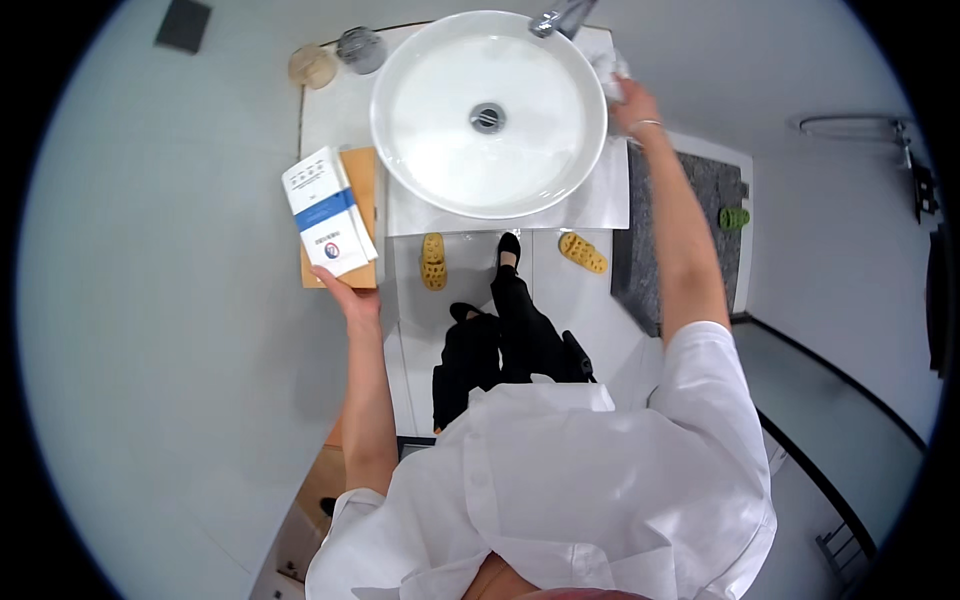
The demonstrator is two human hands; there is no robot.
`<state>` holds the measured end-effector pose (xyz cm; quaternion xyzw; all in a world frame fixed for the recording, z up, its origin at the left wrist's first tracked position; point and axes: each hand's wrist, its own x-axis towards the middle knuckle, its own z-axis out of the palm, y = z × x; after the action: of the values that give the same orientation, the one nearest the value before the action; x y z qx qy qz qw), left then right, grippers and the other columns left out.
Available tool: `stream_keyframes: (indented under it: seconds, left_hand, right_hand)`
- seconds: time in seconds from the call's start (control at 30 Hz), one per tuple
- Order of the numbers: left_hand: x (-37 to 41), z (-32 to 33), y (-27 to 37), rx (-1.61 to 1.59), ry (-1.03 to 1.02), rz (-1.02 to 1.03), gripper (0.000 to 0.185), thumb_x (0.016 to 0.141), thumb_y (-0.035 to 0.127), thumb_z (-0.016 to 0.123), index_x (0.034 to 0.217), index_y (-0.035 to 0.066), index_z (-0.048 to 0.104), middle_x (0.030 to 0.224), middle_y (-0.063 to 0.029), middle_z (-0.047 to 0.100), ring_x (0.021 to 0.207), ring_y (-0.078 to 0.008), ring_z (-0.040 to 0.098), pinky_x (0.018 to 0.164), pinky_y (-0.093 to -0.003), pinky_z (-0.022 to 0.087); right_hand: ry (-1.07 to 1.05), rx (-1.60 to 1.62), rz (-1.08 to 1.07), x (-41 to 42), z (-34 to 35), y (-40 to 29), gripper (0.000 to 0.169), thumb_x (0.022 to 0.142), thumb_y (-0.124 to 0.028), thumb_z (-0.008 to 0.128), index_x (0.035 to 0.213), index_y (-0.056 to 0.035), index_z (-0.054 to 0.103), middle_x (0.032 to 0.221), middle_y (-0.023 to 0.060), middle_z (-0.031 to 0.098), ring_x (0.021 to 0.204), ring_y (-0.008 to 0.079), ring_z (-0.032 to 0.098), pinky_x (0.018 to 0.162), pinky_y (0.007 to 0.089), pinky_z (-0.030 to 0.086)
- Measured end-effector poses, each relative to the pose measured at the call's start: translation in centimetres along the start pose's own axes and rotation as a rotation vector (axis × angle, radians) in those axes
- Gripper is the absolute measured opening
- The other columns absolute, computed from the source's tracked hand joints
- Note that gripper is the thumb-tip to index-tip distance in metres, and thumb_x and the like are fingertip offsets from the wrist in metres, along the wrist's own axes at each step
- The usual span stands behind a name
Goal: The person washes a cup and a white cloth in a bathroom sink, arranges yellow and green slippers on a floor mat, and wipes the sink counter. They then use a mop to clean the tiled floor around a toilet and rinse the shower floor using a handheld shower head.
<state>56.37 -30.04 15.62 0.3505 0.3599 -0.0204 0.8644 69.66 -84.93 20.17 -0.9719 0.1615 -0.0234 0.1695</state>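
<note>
My left hand [360,301] grips the near end of a flat tan wooden-looking box or board [364,176], left of the washbasin. Its thumb lies over the edge of white paper packets [341,251] stacked on it; a blue band crosses the top one, which bears writing. Beyond the right side of the round white washbasin [480,176], my right hand [636,111] has its fingers on a crumpled white cloth or tissue [611,88]. The basin rim and motion blur make that grip hard to see. A metal drain [487,118] sits in the basin's middle.
A chrome faucet [559,19] rises at the basin's back right. Two cups, one clear grey [361,51] and one beige [313,66], stand on the white countertop [330,112] at the back left. Yellow slippers [433,262] and a grey floor section [697,187] lie below.
</note>
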Motion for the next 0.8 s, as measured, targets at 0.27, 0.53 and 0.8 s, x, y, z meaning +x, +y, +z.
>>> stream_keyframes:
  seconds: [0.27,0.53,0.8]
  left_hand:
    - [0.5,-2.4,1.0,0.369,0.177,0.033,0.092,0.075,0.085,0.038,0.139,0.018,0.036,0.13,-0.0072,0.048,0.11,-0.0246,0.05,0.091,-0.0405,0.047]
    - [2.0,-5.2,7.0,0.868,-0.07,-0.133,0.097,0.065,0.095,0.029,0.078,0.002,0.054,0.063,-0.0087,0.056,0.056,-0.0206,0.053,0.055,-0.0306,0.049]
    - [-3.0,-10.5,3.7,0.861,0.066,-0.157,0.072,0.086,0.074,0.035,0.077,0.007,0.062,0.064,-0.006,0.061,0.06,-0.0197,0.06,0.054,-0.0276,0.052]
  right_hand:
    - [0.045,-0.042,-0.03,-27.0,5.2,-2.0,0.072,0.07,-0.009,0.062,0.137,-0.0294,0.047,0.141,0.002,0.041,0.12,0.0302,0.041,0.089,0.0465,0.043]
    - [-0.499,0.484,0.187,-44.9,13.2,-9.0,0.045,0.074,-0.015,0.062,0.118,-0.0205,0.063,0.121,0.0124,0.057,0.109,0.0316,0.054,0.09,0.0408,0.046]
    - [0.004,0.506,0.732,-61.4,11.8,6.8,0.028,0.085,-0.019,0.058,0.107,-0.0032,0.064,0.104,0.016,0.067,0.094,0.0291,0.065,0.078,0.0352,0.052]
